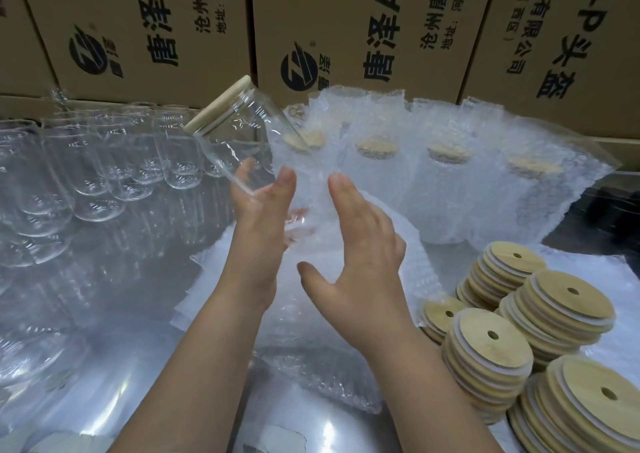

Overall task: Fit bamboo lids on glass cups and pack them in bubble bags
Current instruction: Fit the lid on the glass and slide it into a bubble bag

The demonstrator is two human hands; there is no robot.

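Brown cardboard boxes (346,12) were ranged side by side along the back, their faces printed with large black Chinese characters. A round black logo (90,52) was printed on one box and a second logo (298,68) on the box to its right. A shiny, reflective metal tabletop (121,314) was spread out in front of them.

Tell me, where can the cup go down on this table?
Best spot: the shiny bare table between the empty glass cups on the left and the flat bubble bags in the middle. A smaller bare strip lies at the near edge. The right is crowded with bamboo lid stacks, the back with packed cups.
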